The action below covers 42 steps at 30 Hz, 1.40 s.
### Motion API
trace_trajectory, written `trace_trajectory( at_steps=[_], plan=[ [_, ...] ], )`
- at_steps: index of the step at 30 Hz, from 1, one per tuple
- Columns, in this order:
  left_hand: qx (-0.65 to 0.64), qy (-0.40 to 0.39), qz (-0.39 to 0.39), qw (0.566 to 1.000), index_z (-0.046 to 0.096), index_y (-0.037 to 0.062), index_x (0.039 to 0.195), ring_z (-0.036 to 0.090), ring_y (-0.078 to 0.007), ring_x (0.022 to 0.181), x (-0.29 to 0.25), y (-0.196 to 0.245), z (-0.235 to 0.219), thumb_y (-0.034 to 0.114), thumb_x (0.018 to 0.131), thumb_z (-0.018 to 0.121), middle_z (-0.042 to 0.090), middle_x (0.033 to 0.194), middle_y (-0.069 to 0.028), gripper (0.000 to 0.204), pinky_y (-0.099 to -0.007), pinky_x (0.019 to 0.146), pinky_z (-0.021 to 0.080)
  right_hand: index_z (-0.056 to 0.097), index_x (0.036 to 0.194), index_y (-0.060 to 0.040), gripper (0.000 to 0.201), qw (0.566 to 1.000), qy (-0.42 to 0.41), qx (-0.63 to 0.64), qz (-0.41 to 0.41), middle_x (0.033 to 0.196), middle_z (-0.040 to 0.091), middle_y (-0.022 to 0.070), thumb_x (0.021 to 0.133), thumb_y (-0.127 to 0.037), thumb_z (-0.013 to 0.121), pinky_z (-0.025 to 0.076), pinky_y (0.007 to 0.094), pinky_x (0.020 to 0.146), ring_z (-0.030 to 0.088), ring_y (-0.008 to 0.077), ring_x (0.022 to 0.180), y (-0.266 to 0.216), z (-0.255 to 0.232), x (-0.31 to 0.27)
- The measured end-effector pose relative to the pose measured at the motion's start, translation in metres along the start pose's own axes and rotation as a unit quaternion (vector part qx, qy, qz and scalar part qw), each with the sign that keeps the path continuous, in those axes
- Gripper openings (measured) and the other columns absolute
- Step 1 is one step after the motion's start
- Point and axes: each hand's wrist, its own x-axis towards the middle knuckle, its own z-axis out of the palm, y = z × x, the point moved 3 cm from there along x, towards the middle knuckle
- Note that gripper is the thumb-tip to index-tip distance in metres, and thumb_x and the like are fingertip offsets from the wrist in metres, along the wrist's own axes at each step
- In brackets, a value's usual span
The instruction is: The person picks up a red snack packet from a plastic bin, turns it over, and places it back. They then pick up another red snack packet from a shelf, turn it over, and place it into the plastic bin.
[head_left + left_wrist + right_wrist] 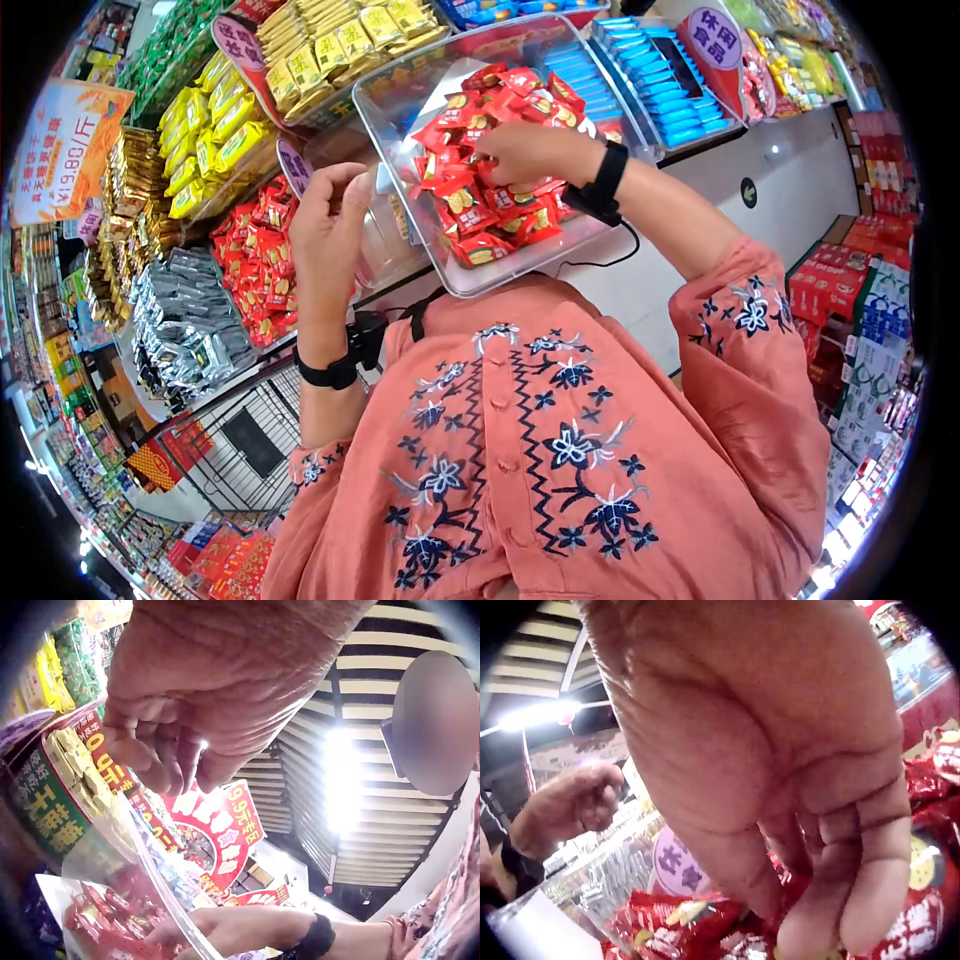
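Observation:
A clear plastic bin [550,262] stands in front of the person, filled with small red snack packets [465,205]. The right hand [545,155] reaches in over its right side, fingertips down among the packets. In the right wrist view its fingers [881,892] point downward, loosely bent, with red wrappers around the tips; no packet shows in its grasp. Off the bin's left side, the left hand [330,220] is raised with loosely curled fingers and holds nothing. The left wrist view also shows this hand [217,690] above the bin's edge.
Left of the bin are yellow packets [225,130], more red packets [265,260] and silver packets [185,320]. Gold packets [345,45] lie behind, blue packets [655,85] to the right. A wire cart [255,450] stands at lower left. A price sign [70,150] hangs far left.

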Motion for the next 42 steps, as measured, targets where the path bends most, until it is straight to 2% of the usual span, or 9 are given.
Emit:
trace_trajectory(
  at_steps=[3,7,12,19,24,25,27,36,42],
  plan=[
    [-0.005,-0.023,-0.024,0.999,0.065,0.0005,0.106,0.053,-0.0039,0.081,-0.004,0.017,0.018,0.016,0.099,0.063,0.063,0.092,0.0024,0.017,-0.0199,0.073,0.044,0.064,0.107,-0.0005,0.026,0.994,0.04,-0.083,-0.054,0.085,0.069,0.0192,0.083,-0.011,0.063,0.053,0.0414,0.058,0.067,0.0279,0.064,-0.003,-0.001,-0.005],
    [-0.036,-0.043,-0.033,0.998,0.065,0.0002,0.106,0.052,-0.0043,0.08,-0.008,0.018,0.038,0.015,0.099,0.062,0.063,0.092,0.0024,0.017,-0.0202,0.072,0.043,0.062,0.103,-0.0021,0.021,0.99,0.035,0.135,-0.031,0.079,0.068,0.0139,0.086,-0.013,0.062,0.052,0.0362,0.055,0.067,0.0234,0.062,-0.005,-0.025,-0.017],
    [-0.025,-0.083,-0.061,0.994,0.06,0.0035,0.122,0.061,-0.009,0.087,-0.001,0.01,0.055,0.032,0.104,0.054,0.065,0.106,-0.0028,0.034,-0.0244,0.072,0.049,0.062,0.105,-0.0028,0.018,0.907,0.071,0.408,-0.079,0.093,0.067,0.0055,0.089,-0.011,0.06,0.053,0.0278,0.066,0.066,0.0126,0.078,-0.01,-0.056,-0.058],
    [-0.299,-0.152,-0.173,0.926,0.053,-0.0011,0.131,0.066,-0.0191,0.096,0.004,0.029,0.08,0.044,0.105,0.045,0.061,0.118,-0.0103,0.053,-0.0296,0.073,0.056,0.06,0.102,-0.0038,0.019,0.798,0.086,0.548,-0.237,0.126,0.062,0.0099,0.087,0.001,0.049,0.049,0.0283,0.09,0.061,0.0123,0.099,-0.03,-0.056,-0.089],
    [-0.398,-0.135,-0.17,0.891,0.057,0.0014,0.121,0.065,-0.012,0.074,0.003,0.025,0.07,0.02,0.101,0.06,0.068,0.092,-0.006,0.027,-0.0223,0.06,0.053,0.061,0.113,-0.0036,0.029,0.828,0.182,0.48,-0.223,0.137,0.056,0.0127,0.088,0.0,0.046,0.046,0.0309,0.099,0.055,0.0151,0.12,-0.047,-0.047,-0.094],
    [-0.389,-0.117,-0.151,0.901,0.056,0.0014,0.12,0.065,-0.0117,0.074,0.0,0.024,0.065,0.02,0.101,0.06,0.068,0.094,-0.006,0.027,-0.0227,0.061,0.053,0.06,0.118,-0.0003,0.032,0.834,0.239,0.467,-0.172,0.124,0.061,0.0103,0.089,-0.005,0.049,0.051,0.0264,0.084,0.061,0.0101,0.097,-0.055,-0.048,-0.098],
    [-0.371,-0.079,-0.111,0.919,0.054,0.0015,0.119,0.065,-0.0109,0.075,-0.004,0.021,0.05,0.02,0.101,0.06,0.067,0.097,-0.0059,0.026,-0.0236,0.062,0.053,0.057,0.122,0.0027,0.033,0.756,0.24,0.582,-0.18,0.12,0.061,0.0102,0.094,-0.014,0.054,0.053,0.027,0.083,0.062,0.0118,0.098,-0.067,-0.037,-0.089],
    [-0.394,0.018,-0.105,0.913,0.055,0.0018,0.112,0.065,-0.0131,0.076,-0.044,0.001,-0.034,0.017,0.101,0.057,0.067,0.095,-0.0083,0.019,-0.0269,0.063,0.053,0.056,0.1,-0.0009,0.017,0.776,0.147,0.602,-0.114,0.087,0.066,0.0061,0.099,-0.018,0.058,0.057,0.0277,0.067,0.068,0.0134,0.077,-0.147,-0.007,-0.043],
    [-0.496,0.039,-0.121,0.859,0.056,0.0038,0.117,0.063,-0.0122,0.081,-0.07,-0.027,-0.078,0.024,0.102,0.058,0.067,0.099,-0.006,0.025,-0.0257,0.065,0.051,0.056,0.096,-0.0038,0.014,0.749,0.13,0.64,-0.114,0.086,0.067,0.0071,0.099,-0.018,0.057,0.056,0.028,0.065,0.068,0.0145,0.075,-0.199,0.02,-0.012]
  ],
)
